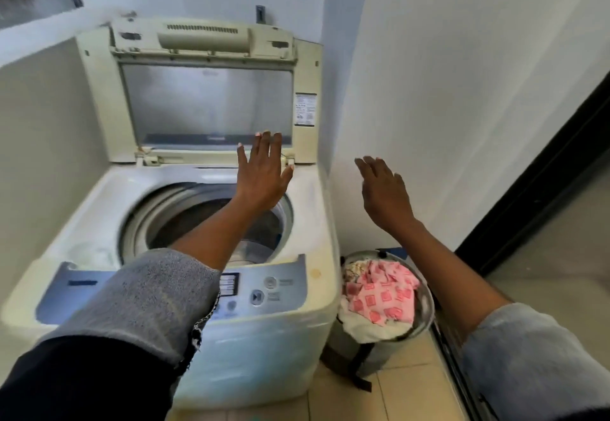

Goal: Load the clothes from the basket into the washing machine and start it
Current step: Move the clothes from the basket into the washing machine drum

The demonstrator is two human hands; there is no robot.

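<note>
Grey sleeves [148, 295], left hand [262, 173] and right hand [384, 192] spread empty, washing machine [99, 196] lid [204, 100] up, basket [425, 318] on tiled floor [406, 387], white walls [462, 90]

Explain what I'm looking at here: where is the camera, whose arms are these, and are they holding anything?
There is no robot here. A person wears one wide-angle camera on the head, so you see their own two arms from above. The left hand, fingers straight, reaches over the washing machine towards its raised lid; whether it touches the lid I cannot tell. The right hand is open in the air beside the machine. Neither hand holds anything. On the floor to the right stands the basket, with a pink patterned cloth on top of the clothes.
</note>
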